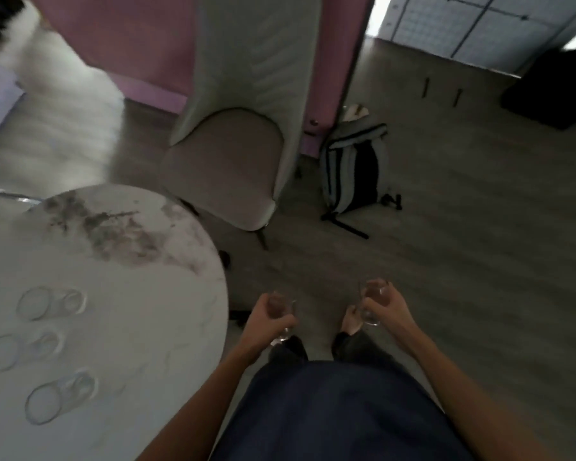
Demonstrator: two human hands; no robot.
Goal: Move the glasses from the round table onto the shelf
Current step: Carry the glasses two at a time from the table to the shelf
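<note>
My left hand (269,313) grips one glass (281,322) and my right hand (381,302) grips another glass (370,306), both held over the floor beside the round table (140,277). Three more glasses (52,302) stand near the table's left edge.

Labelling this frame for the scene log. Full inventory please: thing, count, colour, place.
round table: 1, white marbled, left
glasses on table: 3, clear, near its left edge
held glasses: 2, clear, one per hand
chair: 1, beige, behind table
backpack: 1, black and white striped, on floor right of chair
wall panel: 1, pink, behind chair
floor: grey wood
shelf: not in view
left hand: holds a glass, over floor
right hand: holds a glass, over floor
</note>
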